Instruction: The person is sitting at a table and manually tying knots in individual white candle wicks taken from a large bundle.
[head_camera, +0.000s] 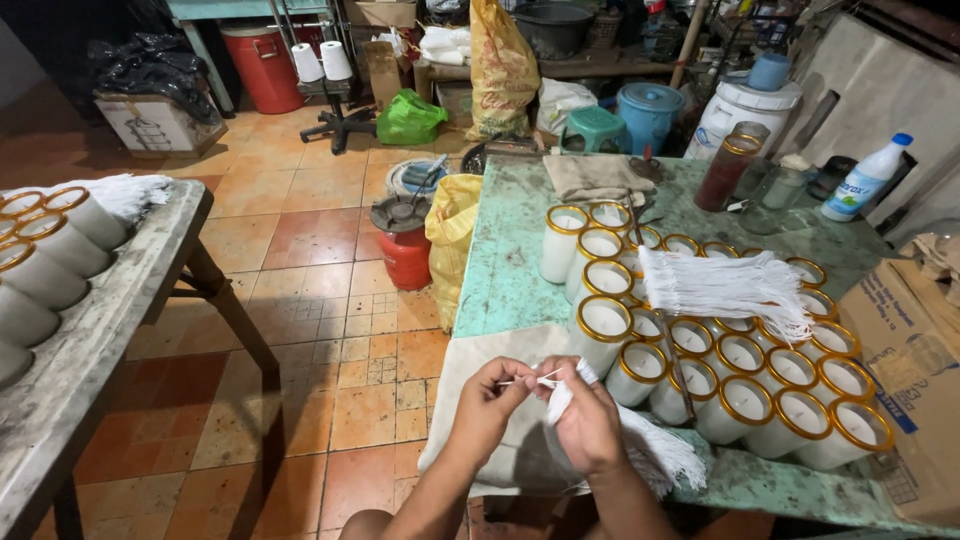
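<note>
Glasses (720, 375) with gold rims stand packed in rows on the right part of the green desk (510, 260), each filled nearly to the top with white wax. A sheaf of white wicks (725, 288) lies across the middle rows. Far on the desk stands one tall glass of dark red wax (726, 172), and right of it a white bottle with a blue cap (866, 178).

At the near edge, over a beige cloth (470, 400), the left hand (487, 402) pinches a single thin white wick (530, 378) between thumb and forefinger, the fingers closed on it. The right hand (587, 425) is clenched around a thick bundle of wicks (650, 450), whose loose ends fan out to the right, fluffy and frayed. The single wick runs level between the two hands.

On the left a second desk (100, 330) carries more filled glasses (40, 270).
</note>
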